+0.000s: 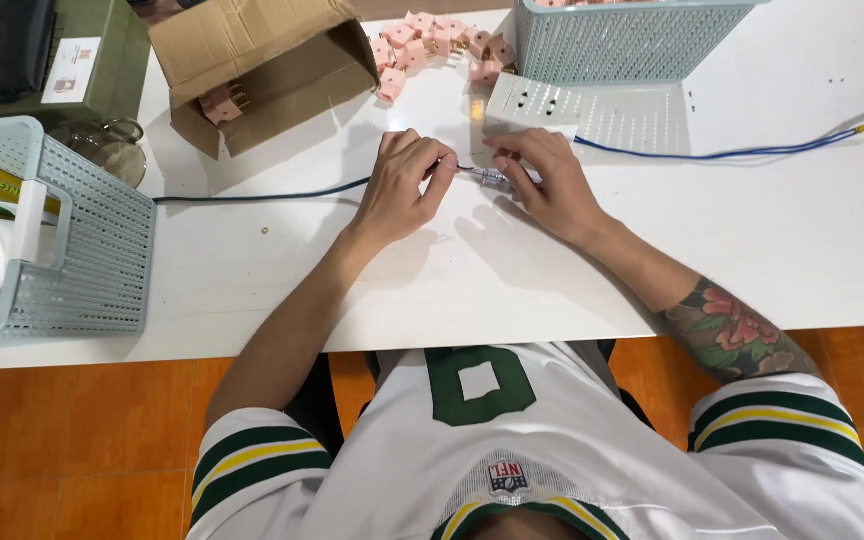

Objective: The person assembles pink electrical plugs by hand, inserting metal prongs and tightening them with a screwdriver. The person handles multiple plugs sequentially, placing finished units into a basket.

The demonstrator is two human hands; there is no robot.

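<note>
My left hand [404,185] pinches the end of a dark cable [262,197] that runs off to the left across the white table [512,280]. My right hand [544,180] grips a small clear connector [493,179] with a thin metal tip, joined to a blue cable [742,153] that leads away to the right. The two hands hold the cable ends close together at the table's middle. Fingers hide the point where the ends meet.
A pile of small pink plugs [432,45] lies at the back, beside an open cardboard box [262,70] with one pink plug inside. A pale blue perforated basket [622,40] stands behind my right hand. Another basket [72,250] with a paper roll sits at left.
</note>
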